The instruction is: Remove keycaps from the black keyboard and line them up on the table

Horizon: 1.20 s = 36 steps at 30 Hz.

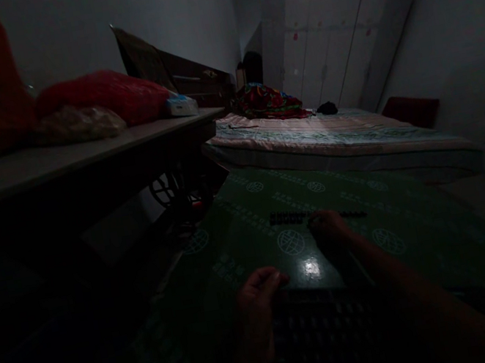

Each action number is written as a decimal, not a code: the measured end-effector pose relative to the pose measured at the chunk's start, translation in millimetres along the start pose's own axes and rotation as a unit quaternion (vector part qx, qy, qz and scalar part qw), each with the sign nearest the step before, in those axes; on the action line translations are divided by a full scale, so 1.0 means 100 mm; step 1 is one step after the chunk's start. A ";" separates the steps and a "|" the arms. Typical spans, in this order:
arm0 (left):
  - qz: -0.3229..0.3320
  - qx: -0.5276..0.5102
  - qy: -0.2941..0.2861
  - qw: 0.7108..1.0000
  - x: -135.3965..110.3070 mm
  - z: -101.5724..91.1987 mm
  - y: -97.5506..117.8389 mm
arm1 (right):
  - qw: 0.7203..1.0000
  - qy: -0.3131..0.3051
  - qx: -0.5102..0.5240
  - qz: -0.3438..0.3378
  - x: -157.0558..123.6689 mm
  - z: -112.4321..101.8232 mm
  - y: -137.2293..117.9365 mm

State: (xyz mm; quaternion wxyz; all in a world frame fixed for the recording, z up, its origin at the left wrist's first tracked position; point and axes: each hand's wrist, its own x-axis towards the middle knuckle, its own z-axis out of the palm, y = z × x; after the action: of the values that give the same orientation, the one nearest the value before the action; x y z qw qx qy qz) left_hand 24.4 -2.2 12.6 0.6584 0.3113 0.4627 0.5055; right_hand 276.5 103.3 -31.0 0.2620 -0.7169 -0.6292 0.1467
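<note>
A dark keyboard [327, 325] lies on the green tabletop [240, 225], close to me, its lower part lost in shadow. At its upper left corner is my left hand [259, 293], thumb and fingers pressed together; whatever they may hold is too dark to make out. Farther off, small dark pieces that look like keycaps [286, 218] stand in rows on the table. My right hand [330, 225] reaches over the keyboard to these rows, fingers closed in a pinch. Its fingertips touch or nearly touch the pieces, and it covers part of the rows.
Along the left runs a raised shelf [80, 156] with a red bag [107, 95], a clear bag [79, 123] and a tissue pack [182, 105]. Beyond the table is a bed [337, 134]. Wheels [164, 189] show under the shelf. The room is dim.
</note>
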 end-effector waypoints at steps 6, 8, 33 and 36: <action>-0.005 0.007 0.003 1.000 0.03 -0.01 -0.02 | 1.000 -0.013 -0.023 0.003 0.14 0.03 0.05; -0.006 -0.001 0.007 1.000 0.02 -0.01 0.01 | 0.999 -0.014 -0.029 0.005 0.16 0.04 0.05; -0.010 -0.004 -0.005 1.000 -0.02 0.01 0.03 | 0.998 -0.022 -0.059 0.011 0.14 0.02 -0.04; -0.012 -0.004 0.000 1.000 -0.03 0.02 0.06 | 0.998 -0.025 -0.056 0.008 0.14 0.01 -0.05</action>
State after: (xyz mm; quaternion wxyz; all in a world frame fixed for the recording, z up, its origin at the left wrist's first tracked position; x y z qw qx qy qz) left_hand 23.7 -3.1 19.4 0.6655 0.3029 0.4642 0.4998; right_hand 274.1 117.2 -27.9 0.2041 -0.7319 -0.6368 0.1311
